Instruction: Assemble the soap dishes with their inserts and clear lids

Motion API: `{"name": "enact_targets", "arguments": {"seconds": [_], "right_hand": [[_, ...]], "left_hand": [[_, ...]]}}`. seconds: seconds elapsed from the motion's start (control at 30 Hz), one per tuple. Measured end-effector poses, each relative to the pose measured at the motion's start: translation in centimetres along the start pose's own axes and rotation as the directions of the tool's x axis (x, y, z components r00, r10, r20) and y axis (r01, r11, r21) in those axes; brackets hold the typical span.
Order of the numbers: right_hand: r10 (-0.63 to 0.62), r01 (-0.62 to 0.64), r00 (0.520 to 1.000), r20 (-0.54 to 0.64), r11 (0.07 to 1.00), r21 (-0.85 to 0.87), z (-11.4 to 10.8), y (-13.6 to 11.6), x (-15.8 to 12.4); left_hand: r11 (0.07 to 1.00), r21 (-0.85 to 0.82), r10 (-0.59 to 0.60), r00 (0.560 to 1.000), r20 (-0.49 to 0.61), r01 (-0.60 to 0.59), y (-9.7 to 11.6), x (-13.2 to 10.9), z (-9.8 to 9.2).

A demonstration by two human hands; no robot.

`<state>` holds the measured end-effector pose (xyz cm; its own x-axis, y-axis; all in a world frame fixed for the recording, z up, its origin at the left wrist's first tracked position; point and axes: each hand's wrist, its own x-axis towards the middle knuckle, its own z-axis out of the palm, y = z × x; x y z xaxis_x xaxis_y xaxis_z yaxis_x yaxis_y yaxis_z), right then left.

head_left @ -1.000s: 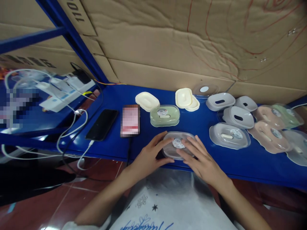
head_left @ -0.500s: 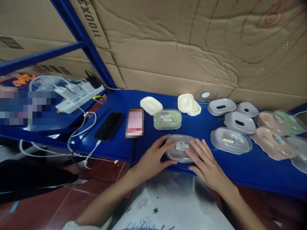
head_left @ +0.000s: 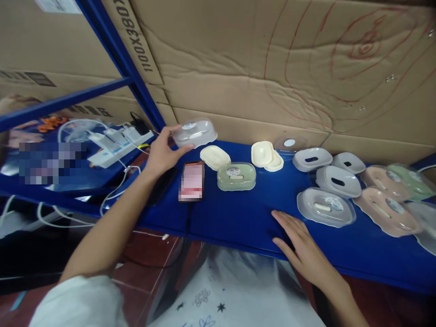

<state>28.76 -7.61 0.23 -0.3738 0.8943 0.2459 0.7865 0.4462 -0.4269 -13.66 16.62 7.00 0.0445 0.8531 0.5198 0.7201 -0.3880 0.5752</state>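
My left hand (head_left: pixel 166 152) grips a grey soap box with a clear lid (head_left: pixel 197 132) by its left end, at the back left of the blue table. A round label shows on its lid. My right hand (head_left: pixel 298 245) rests near the table's front edge, fingers stretched out, holding nothing. Between the hands sits a green soap box (head_left: pixel 236 181) under a clear lid. Behind it lies a cream oval tray (head_left: pixel 215 156). Closest on my right hand's other side is a lidded grey soap box (head_left: pixel 325 211).
Several grey box parts (head_left: pixel 312 159) and lidded pink boxes (head_left: pixel 388 211) stand at the right. Cream pieces (head_left: pixel 262 154) and a clear lid (head_left: pixel 289 144) lie by the cardboard wall (head_left: pixel 218 54). A lit phone (head_left: pixel 191 181), a power strip (head_left: pixel 119 152) and a blue frame post (head_left: pixel 112 45) are at left.
My left hand has carried the lidded grey soap box from the front of the table to the back left. My right hand has come away from it and stays near the front edge.
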Motion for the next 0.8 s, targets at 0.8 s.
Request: {"name": "enact_targets", "arguments": {"seconds": [0.8], "right_hand": [[-0.194, 0.245, 0.968, 0.157, 0.868, -0.433, -6.9, 3.0, 14.5]], "left_hand": [[0.857, -0.013, 0.358, 0.579, 0.733, -0.515, 0.5, 5.0, 6.0]]}}
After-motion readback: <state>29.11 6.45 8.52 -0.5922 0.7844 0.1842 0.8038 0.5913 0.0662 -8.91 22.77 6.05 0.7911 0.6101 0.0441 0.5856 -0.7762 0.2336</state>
